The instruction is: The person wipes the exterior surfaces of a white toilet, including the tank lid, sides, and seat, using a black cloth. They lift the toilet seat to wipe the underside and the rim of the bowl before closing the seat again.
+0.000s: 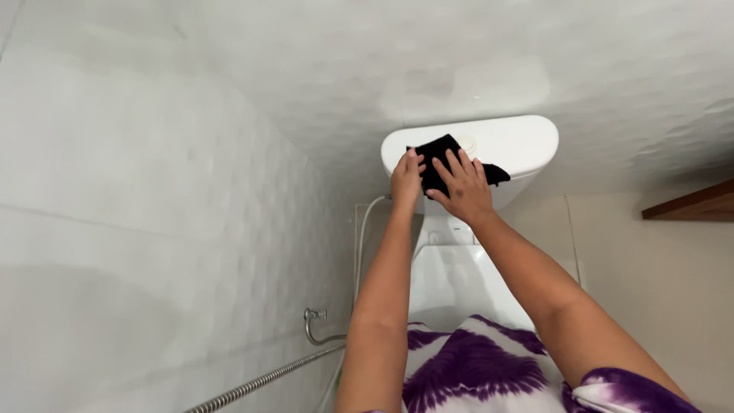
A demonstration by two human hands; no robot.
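Pressing black cloth (pixel 443 157) on toilet tank lid (pixel 520 141), both hands (pixel 440 183).

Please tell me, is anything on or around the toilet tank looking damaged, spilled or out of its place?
Nothing stands out. The black cloth lies on the white tank lid under the left hand and right hand. The lid sits straight; no spill or crack shows.

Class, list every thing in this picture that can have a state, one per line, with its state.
Black cloth: spread on the tank lid, under both hands.
White ceramic toilet tank lid: in place.
Left hand: gripping the cloth's edge.
Right hand: pressed flat on the cloth.
Metal spray hose: hanging along the wall.
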